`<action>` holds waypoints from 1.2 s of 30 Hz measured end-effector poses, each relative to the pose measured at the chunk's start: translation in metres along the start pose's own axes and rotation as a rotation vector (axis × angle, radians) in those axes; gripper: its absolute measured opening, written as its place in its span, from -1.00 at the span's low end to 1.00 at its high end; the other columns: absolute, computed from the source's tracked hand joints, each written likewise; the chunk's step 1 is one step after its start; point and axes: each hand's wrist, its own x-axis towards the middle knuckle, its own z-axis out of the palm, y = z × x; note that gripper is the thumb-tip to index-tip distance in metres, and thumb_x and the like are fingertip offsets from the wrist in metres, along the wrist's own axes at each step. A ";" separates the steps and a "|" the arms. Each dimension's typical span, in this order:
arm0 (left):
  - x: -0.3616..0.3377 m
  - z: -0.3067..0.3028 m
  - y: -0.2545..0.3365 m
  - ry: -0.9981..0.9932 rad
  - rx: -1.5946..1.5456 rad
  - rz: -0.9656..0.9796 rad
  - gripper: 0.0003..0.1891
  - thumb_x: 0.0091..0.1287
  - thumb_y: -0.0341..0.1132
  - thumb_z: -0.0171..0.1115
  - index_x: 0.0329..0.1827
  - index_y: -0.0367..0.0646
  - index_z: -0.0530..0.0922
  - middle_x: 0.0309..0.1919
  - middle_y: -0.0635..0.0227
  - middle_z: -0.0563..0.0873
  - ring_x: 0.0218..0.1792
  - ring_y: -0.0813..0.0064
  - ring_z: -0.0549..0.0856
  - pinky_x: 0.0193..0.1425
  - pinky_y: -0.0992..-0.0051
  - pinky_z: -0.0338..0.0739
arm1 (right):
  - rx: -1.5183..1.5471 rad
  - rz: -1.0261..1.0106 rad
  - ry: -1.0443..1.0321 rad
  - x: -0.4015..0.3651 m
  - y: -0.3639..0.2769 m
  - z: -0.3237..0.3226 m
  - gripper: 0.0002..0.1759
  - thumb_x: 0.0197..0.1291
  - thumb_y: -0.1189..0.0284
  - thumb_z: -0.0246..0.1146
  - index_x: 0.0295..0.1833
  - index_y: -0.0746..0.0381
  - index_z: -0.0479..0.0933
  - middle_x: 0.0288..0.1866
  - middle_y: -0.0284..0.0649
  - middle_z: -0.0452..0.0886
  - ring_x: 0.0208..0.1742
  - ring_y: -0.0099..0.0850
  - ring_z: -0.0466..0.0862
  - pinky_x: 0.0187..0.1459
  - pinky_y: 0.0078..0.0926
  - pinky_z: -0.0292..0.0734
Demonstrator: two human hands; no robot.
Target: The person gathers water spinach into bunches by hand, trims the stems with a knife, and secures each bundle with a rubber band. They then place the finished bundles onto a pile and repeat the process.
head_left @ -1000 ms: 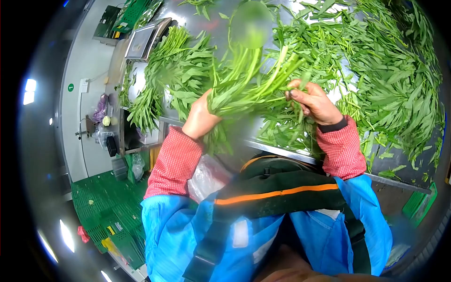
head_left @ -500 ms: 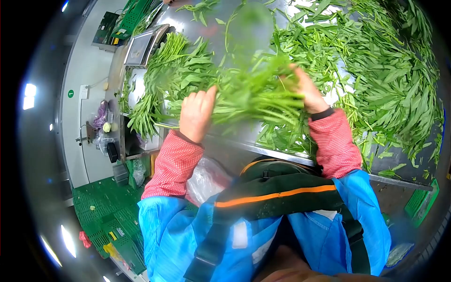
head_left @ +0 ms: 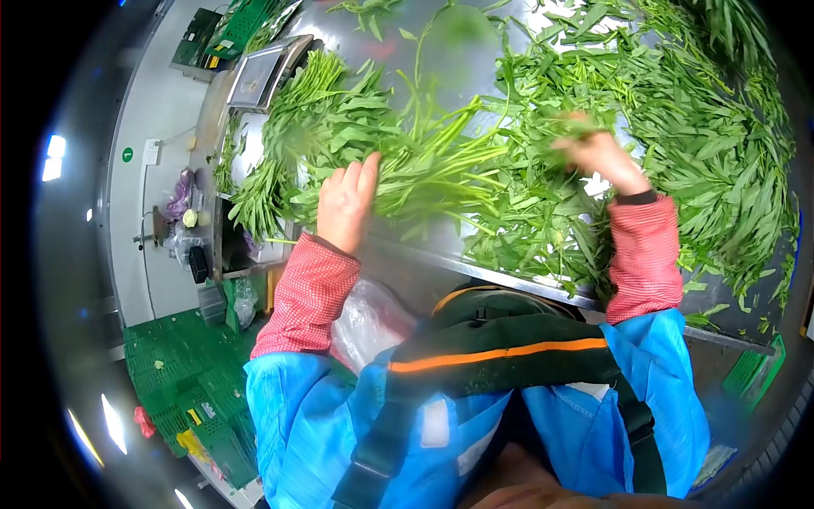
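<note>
Head view: leafy greens cover the metal table [head_left: 424,246] at upper right; a scale [head_left: 256,78] stands upper left. Centre, the left hand [head_left: 343,204], knuckles up, grasps a bunch of greens [head_left: 441,170]; the right hand [head_left: 600,159] (blurred) reaches over the pile [head_left: 704,144], grip unclear.

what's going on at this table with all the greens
A person's left hand holds a bunch of leafy stems. The right hand, slightly blurred, is over the loose greens heaped on the metal table. More stems lie in a pile beside the scale.
</note>
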 end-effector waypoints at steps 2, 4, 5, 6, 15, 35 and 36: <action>0.002 -0.001 0.003 -0.012 0.013 0.008 -0.49 0.11 -0.50 0.11 0.20 -0.17 0.43 -0.33 0.33 0.52 -0.32 0.35 0.55 -0.26 0.38 0.46 | -0.637 -0.009 0.187 0.001 -0.007 0.028 -0.57 0.09 0.19 0.32 0.04 0.14 0.51 -0.47 -0.22 0.60 -0.49 -0.34 0.63 -0.42 -0.42 0.51; 0.005 -0.002 0.007 -0.009 -0.018 0.013 -0.48 0.08 -0.53 0.11 0.20 -0.18 0.43 -0.36 0.29 0.50 -0.35 0.30 0.54 -0.28 0.35 0.45 | -0.176 0.074 0.233 0.006 -0.052 0.047 -0.64 0.05 0.19 0.35 -0.09 0.14 0.58 -0.43 -0.26 0.61 -0.41 -0.29 0.64 -0.37 -0.39 0.52; 0.008 -0.003 0.011 -0.001 -0.057 0.018 -0.46 0.05 -0.57 0.11 0.19 -0.20 0.42 -0.39 0.26 0.49 -0.38 0.25 0.53 -0.30 0.31 0.45 | -0.250 -0.112 0.285 0.006 -0.065 0.059 -0.65 0.02 0.18 0.36 -0.12 0.14 0.59 -0.35 -0.25 0.62 -0.34 -0.28 0.65 -0.35 -0.38 0.54; 0.011 -0.004 0.016 0.009 -0.097 0.026 -0.44 0.02 -0.61 0.12 0.19 -0.22 0.42 -0.41 0.22 0.48 -0.41 0.20 0.53 -0.31 0.27 0.44 | -0.373 -0.346 0.357 0.009 -0.069 0.072 -0.64 0.00 0.18 0.38 -0.13 0.13 0.58 -0.24 -0.23 0.59 -0.27 -0.27 0.64 -0.31 -0.36 0.55; 0.007 -0.001 0.030 -0.095 -0.200 -0.065 -0.37 0.03 -0.63 0.07 0.28 -0.12 0.36 -0.41 0.22 0.48 -0.38 0.21 0.55 -0.30 0.28 0.48 | 0.528 -0.088 0.003 0.021 -0.054 0.094 -0.88 0.29 0.42 0.21 -0.17 0.22 0.45 -0.34 -0.32 0.57 -0.43 -0.64 0.50 -0.43 -0.63 0.42; -0.013 0.012 0.030 -0.091 -0.696 -0.289 -0.42 -0.01 -0.61 0.25 0.19 -0.20 0.46 -0.03 0.06 0.62 0.03 0.06 0.60 0.12 0.34 0.50 | -0.116 0.001 0.057 0.017 -0.040 0.075 -0.34 0.14 0.22 0.33 0.30 0.20 0.31 -0.23 -0.26 0.65 -0.38 -0.41 0.63 -0.31 -0.48 0.55; -0.012 0.011 0.030 -0.100 -0.722 -0.302 -0.43 0.01 -0.60 0.26 0.18 -0.20 0.47 -0.02 0.07 0.62 0.03 0.07 0.61 0.13 0.36 0.50 | 0.111 0.001 0.178 0.026 -0.019 0.076 -0.49 0.18 0.27 0.31 0.19 0.22 0.38 -0.38 -0.35 0.58 -0.44 -0.51 0.57 -0.38 -0.57 0.49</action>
